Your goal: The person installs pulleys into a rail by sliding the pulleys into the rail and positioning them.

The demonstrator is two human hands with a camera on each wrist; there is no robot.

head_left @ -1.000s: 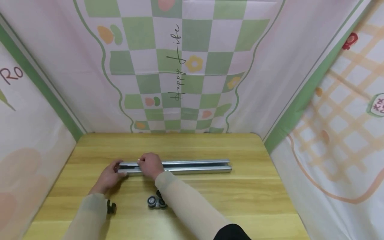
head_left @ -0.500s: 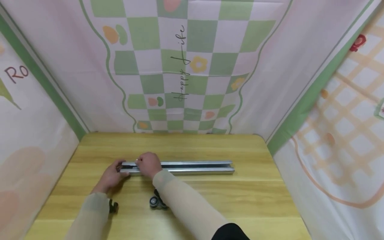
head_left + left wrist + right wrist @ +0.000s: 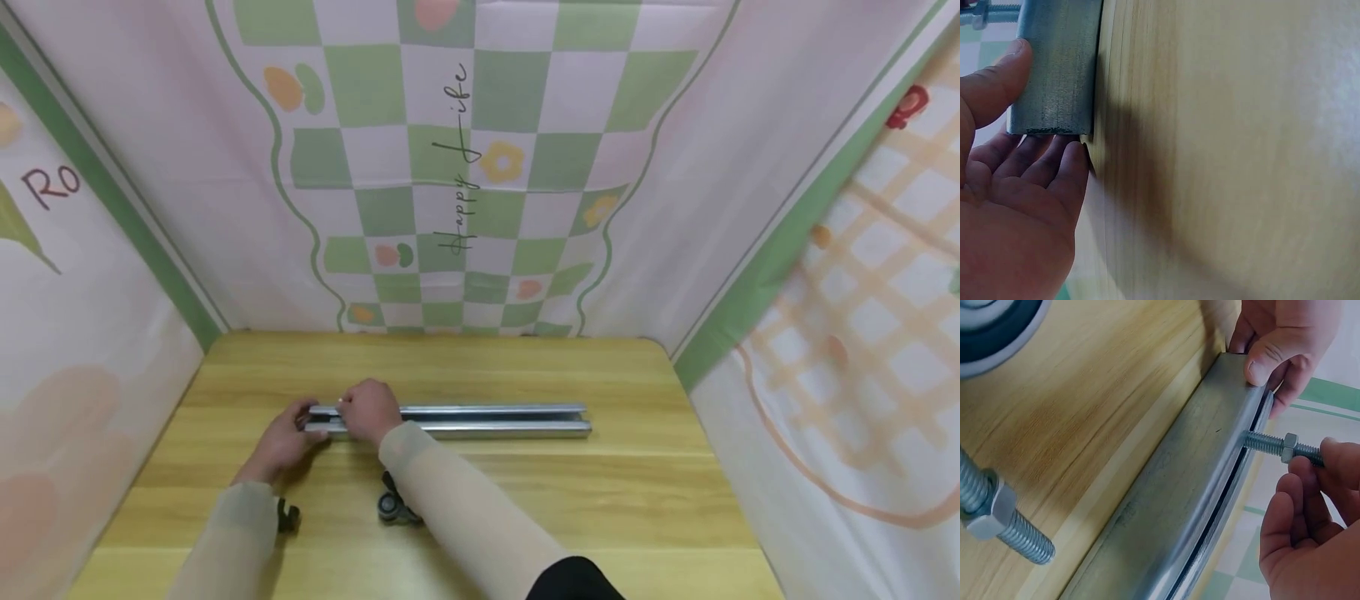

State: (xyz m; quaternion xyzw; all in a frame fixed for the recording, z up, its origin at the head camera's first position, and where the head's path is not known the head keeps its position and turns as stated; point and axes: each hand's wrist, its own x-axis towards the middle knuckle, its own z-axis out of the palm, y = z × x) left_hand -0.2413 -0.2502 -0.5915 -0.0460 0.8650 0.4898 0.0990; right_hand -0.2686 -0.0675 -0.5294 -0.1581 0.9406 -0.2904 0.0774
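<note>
A silver slotted metal rail (image 3: 495, 430) lies lengthwise on the wooden table, its slot facing up. At its left end my left hand (image 3: 283, 440) grips it, the thumb on the near side and the fingers around the end and far side. My right hand (image 3: 372, 412) is just right of there, above the slot. In the right wrist view its thumb and fingertips pinch a threaded bolt (image 3: 1265, 442) with a hex nut (image 3: 1290, 448) on it. The bolt stands in the slot; its lower end is hidden inside the rail (image 3: 1172, 481).
A roller with wheels (image 3: 390, 507) lies on the table (image 3: 637, 517), partly behind the right sleeve. Close by in the right wrist view show a wheel (image 3: 997, 337) and a second threaded bolt (image 3: 1029, 540) with a nut. Printed cloth (image 3: 517, 92) hangs behind the table.
The head view has drifted slightly, so everything sits a little further right in it. Both hands keep their places on the rail and bolt; the roller is covered more by the right sleeve.
</note>
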